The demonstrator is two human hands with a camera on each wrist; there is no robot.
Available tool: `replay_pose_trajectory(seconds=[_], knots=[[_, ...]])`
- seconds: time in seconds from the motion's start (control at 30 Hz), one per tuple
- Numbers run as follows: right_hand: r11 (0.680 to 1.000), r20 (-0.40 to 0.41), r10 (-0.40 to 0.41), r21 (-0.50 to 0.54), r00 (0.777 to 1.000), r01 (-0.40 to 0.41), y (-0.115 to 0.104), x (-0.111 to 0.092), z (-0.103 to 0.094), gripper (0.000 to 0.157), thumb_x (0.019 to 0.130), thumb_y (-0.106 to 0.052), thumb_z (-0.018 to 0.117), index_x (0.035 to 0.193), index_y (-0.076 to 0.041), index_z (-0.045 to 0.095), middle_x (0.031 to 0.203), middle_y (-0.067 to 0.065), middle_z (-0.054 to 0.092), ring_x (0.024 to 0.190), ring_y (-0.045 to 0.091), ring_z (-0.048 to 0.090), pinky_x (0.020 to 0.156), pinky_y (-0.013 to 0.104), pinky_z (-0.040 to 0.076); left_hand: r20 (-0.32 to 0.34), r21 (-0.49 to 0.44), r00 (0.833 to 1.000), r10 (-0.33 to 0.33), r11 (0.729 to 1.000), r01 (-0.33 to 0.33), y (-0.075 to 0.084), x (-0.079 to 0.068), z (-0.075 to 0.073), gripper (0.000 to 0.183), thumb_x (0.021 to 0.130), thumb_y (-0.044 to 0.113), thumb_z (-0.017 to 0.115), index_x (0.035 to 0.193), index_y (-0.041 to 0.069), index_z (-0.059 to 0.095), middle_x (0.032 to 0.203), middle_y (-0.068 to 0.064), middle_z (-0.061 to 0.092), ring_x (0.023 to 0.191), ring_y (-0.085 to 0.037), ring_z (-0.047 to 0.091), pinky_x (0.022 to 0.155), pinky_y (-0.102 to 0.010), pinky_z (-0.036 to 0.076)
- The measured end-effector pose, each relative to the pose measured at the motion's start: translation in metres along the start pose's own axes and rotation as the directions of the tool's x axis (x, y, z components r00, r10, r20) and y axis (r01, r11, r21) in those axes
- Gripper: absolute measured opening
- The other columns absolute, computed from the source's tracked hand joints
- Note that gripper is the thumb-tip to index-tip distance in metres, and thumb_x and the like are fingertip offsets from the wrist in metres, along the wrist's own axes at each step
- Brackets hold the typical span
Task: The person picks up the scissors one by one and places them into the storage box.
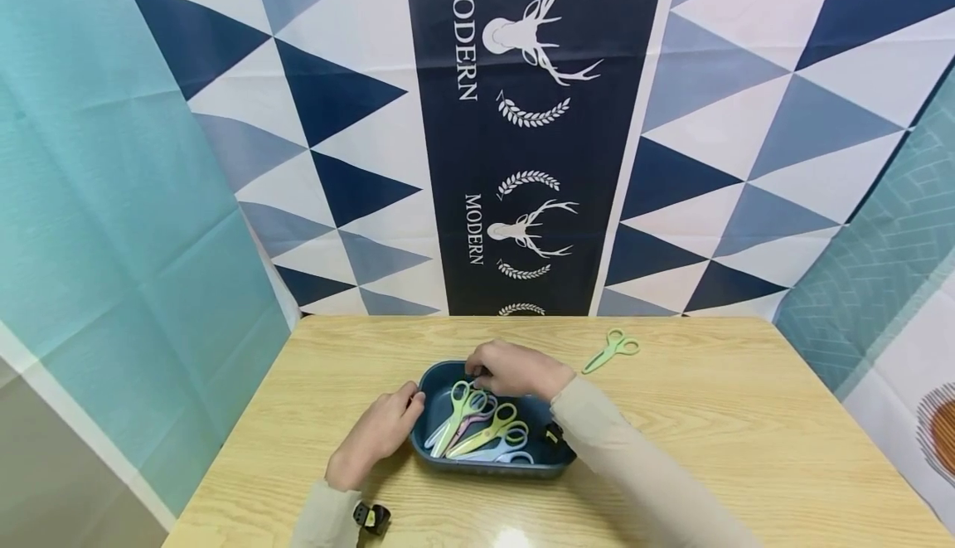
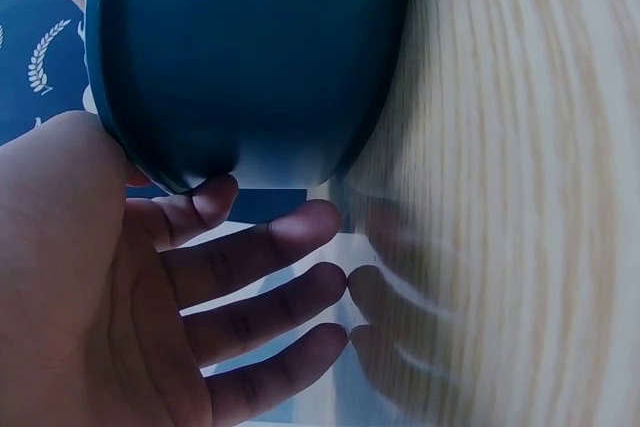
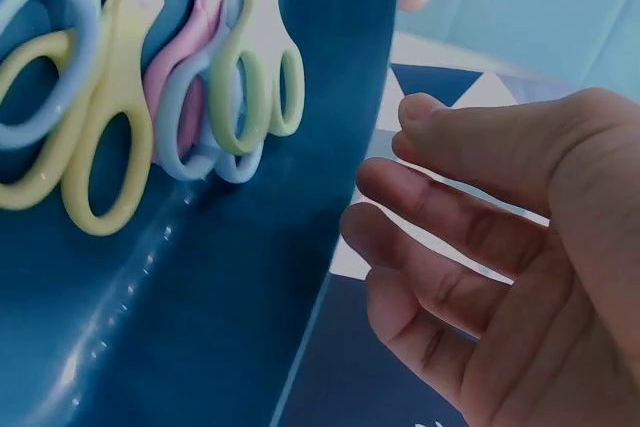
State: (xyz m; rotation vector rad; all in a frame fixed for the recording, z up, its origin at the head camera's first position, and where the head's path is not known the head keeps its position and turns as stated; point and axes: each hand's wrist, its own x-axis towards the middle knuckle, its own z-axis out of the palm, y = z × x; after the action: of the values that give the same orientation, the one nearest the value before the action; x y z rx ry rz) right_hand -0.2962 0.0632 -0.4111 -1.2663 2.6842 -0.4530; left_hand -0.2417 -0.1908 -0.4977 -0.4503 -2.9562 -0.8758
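Note:
A dark blue plastic bin [image 1: 540, 411] with rounded corners stands on the table. My left hand [image 1: 382, 428] pinches its left rim between thumb and index finger; in the left wrist view the other fingers spread loosely beside the wall. Over the far rim is my right hand [image 1: 515, 368], and the right wrist view shows its fingers loosely bent with nothing between them. Inside, toward the left, lie several scissors: green scissors [image 3: 263, 12], pink scissors [image 3: 195, 32], yellow scissors [image 3: 122, 77] and light blue scissors [image 1: 490, 453], partly overlapping.
Another pair of green scissors [image 1: 610, 352] lies on the wooden table [image 1: 694, 415], behind and right of the bin. A patterned cloth [image 1: 358, 150] hangs at the table's back edge. Teal cloth [image 1: 149, 241] hangs along the left side.

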Motion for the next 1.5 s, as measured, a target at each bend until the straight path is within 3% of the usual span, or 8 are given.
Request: replay_pose_trajectory(seconds=[0.3,0.67,1.17,1.33,1.5], knots=[[0.999,-0.027,0.032,0.040,0.999,-0.031,0.002,-0.008,-0.018,0.029,0.101,-0.014,0.066,0.127,-0.003,0.069,0.123,0.013,0.072,0.113,0.024,0.070,0.098,0.041,0.055,-0.013,0.022,1.000,0.019,1.000,-0.018,0.000,0.002,-0.001,0.022,0.110,0.025,0.043,0.095,0.016,0.055,0.069,0.003,0.043,0.065,-0.014,0.048,0.065,-0.031,0.040],[0.997,-0.123,0.081,-0.003,0.989,-0.082,0.019,-0.028,-0.027,0.030,0.100,-0.017,0.067,0.128,-0.005,0.069,0.128,0.012,0.068,0.120,0.029,0.065,0.104,0.045,0.052,0.012,0.013,1.000,0.011,1.000,-0.011,0.001,0.000,-0.003,0.022,0.110,0.027,0.044,0.095,0.016,0.056,0.069,0.003,0.045,0.064,-0.013,0.048,0.063,-0.030,0.040],[0.987,-0.310,0.086,-0.104,0.947,-0.123,0.053,-0.066,-0.040,0.035,0.096,-0.015,0.072,0.130,-0.006,0.067,0.132,0.017,0.062,0.122,0.034,0.061,0.102,0.050,0.052,0.025,-0.041,0.999,0.042,0.998,-0.041,-0.007,0.000,-0.008,0.031,0.110,0.040,0.045,0.090,0.019,0.055,0.070,0.005,0.046,0.060,-0.008,0.045,0.058,-0.025,0.036],[0.986,-0.355,0.083,-0.108,0.931,-0.129,0.065,-0.077,-0.041,0.041,0.094,-0.015,0.074,0.133,-0.005,0.065,0.135,0.018,0.061,0.125,0.036,0.059,0.102,0.051,0.052,0.020,-0.057,0.997,0.069,0.996,-0.068,-0.009,0.000,-0.009,0.029,0.108,0.037,0.052,0.084,0.020,0.053,0.066,0.008,0.045,0.055,-0.006,0.042,0.056,-0.022,0.035],[0.984,-0.363,0.131,-0.062,0.923,-0.164,0.083,-0.088,-0.037,0.045,0.095,-0.016,0.073,0.137,-0.004,0.061,0.139,0.019,0.058,0.129,0.039,0.056,0.106,0.056,0.048,0.030,-0.069,0.996,0.084,0.994,-0.082,-0.011,-0.001,-0.010,0.031,0.105,0.034,0.057,0.078,0.022,0.052,0.062,0.011,0.044,0.053,-0.003,0.042,0.054,-0.021,0.034]])
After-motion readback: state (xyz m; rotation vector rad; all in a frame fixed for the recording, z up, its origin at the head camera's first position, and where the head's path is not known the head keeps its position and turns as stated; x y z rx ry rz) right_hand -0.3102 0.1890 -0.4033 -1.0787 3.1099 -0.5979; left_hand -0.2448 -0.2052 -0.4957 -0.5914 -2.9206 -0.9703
